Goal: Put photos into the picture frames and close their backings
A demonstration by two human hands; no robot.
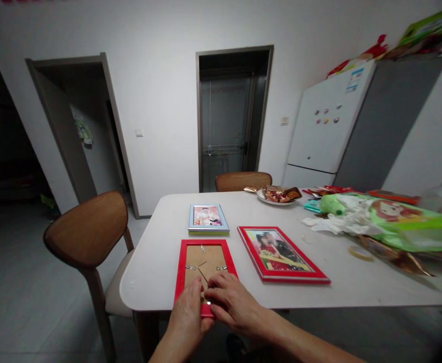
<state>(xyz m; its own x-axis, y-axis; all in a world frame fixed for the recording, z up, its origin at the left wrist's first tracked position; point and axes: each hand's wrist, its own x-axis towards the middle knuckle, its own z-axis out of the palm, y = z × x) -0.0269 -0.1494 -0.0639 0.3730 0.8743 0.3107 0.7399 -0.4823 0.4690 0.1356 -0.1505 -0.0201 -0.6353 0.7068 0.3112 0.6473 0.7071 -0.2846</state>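
Observation:
A red picture frame (180,275) lies face down at the table's near edge, its brown backing board (194,257) upward. Metal clips show at its top and sides, and a thin stand leg crosses the board. My left hand (188,312) is closed on the frame's near left corner. Curled over the near edge is my right hand (234,302), its fingers by a small shiny piece there; the fingertips partly hide what they touch. A second red picture frame (281,252) lies face up to the right. Beyond sits a light blue picture frame (208,218), also face up.
On the white table (152,252) are a plate of snacks (279,195), crumpled tissues (330,225), a green plastic package (398,222) and a tape roll (360,253). Wooden chairs stand at the left (88,229) and far side (243,180). A fridge (324,126) is behind.

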